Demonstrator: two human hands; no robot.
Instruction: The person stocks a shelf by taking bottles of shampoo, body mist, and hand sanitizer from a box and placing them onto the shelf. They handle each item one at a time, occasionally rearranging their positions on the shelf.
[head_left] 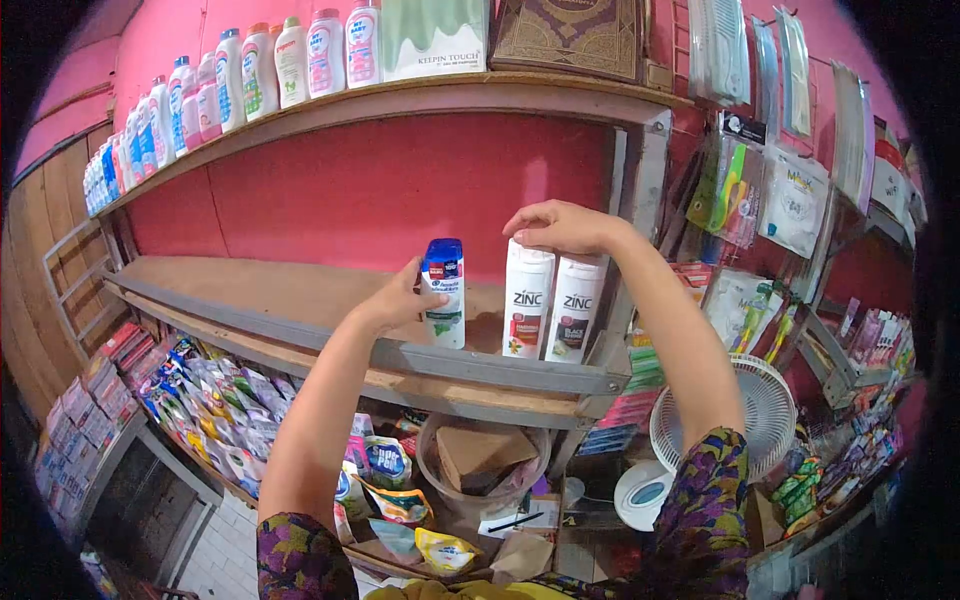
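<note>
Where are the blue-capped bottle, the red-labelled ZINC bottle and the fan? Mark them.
Blue-capped bottle (446, 324), head view: lower front.
Red-labelled ZINC bottle (527, 300), head view: front lettering.
Fan (770, 420), head view: grille, right side.

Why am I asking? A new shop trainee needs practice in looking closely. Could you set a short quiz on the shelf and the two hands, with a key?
1. Multiple choice: the left hand grips a bottle. What colour is its cap?
A) green
B) blue
C) yellow

2. True or false: the fingers of the right hand are at the top of the white bottle with the red panel.

3. Fill in the blank: the large word printed on that white bottle and on the white one beside it is ____.

Key: 1 B; 2 true; 3 ZINC.
</note>
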